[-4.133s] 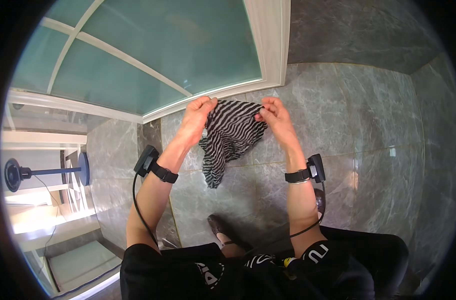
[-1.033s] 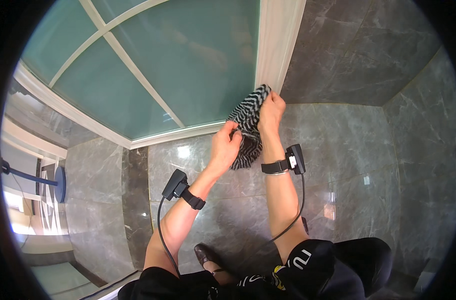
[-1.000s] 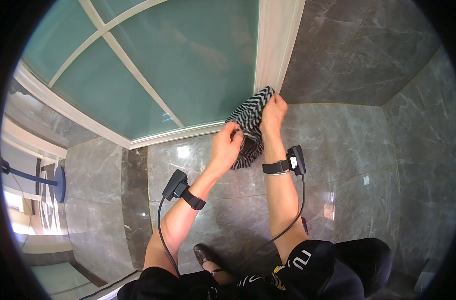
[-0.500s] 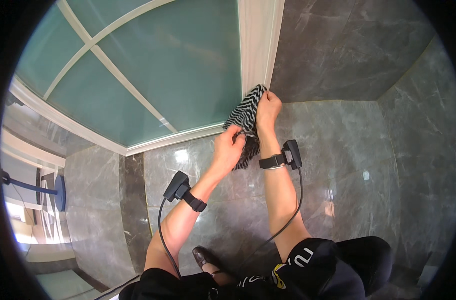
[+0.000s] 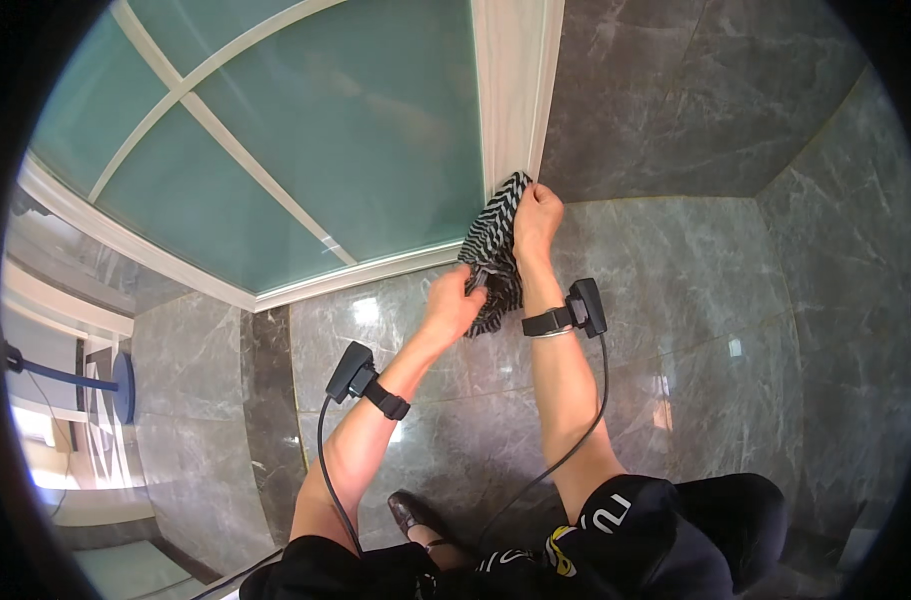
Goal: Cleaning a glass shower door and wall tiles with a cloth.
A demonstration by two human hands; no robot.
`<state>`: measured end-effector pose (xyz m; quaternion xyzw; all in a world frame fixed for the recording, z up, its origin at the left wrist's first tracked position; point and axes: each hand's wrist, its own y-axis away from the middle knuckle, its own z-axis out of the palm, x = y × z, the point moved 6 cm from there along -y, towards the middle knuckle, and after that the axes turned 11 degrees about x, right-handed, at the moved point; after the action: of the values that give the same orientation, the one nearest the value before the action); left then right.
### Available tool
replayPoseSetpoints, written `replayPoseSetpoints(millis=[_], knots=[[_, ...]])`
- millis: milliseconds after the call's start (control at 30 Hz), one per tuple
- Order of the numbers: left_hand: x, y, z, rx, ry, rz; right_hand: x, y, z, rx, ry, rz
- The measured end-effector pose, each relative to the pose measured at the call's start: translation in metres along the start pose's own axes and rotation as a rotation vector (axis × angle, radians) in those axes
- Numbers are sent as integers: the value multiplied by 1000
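Note:
A black-and-white zigzag-patterned cloth (image 5: 494,232) hangs bunched between my two hands, at the lower corner of a white-framed door (image 5: 506,100). My right hand (image 5: 538,222) is closed on the cloth's upper right edge, close against the white frame. My left hand (image 5: 453,303) pinches the cloth's lower left side, just under the bottom rail. The upper part of the cloth covers the frame's corner, while its lower part droops in folds over the floor. Both wrists carry black strapped devices with cables.
Greenish frosted glass panes (image 5: 376,130) fill the door at the left. A grey marble wall (image 5: 666,100) rises right of the frame, and grey tiles (image 5: 676,270) cover the floor. A blue round-based stand (image 5: 125,388) is at the far left. My brown shoe (image 5: 406,510) shows below.
My left hand has shifted slightly down with its side of the cloth, opening the folds a little. My right hand stays almost in place at the frame.

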<state>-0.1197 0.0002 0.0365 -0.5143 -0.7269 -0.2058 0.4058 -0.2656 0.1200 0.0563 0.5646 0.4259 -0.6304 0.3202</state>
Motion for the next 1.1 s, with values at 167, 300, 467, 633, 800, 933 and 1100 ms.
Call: replayPoseSetpoints(millis=[167,300,467,633,800,933,1100], knots=[[7,2,-10,-45,-91,-132,-22,17,-1,-73,32,-58],[-4,1,-12,6,5,-88,-54,31,15,-124,74,-42],[2,2,-15,64,145,-82,-45,25,25,-103,35,-25],[-18,2,-13,41,19,-122,-29,30,26,-144,40,-67],[-44,7,-25,125,-200,-45,16,40,13,-263,-93,30],[-65,5,-49,290,-228,-61,18,57,8,-351,-90,404],[-56,-8,-42,227,-21,-178,-23,41,28,-267,-125,213]])
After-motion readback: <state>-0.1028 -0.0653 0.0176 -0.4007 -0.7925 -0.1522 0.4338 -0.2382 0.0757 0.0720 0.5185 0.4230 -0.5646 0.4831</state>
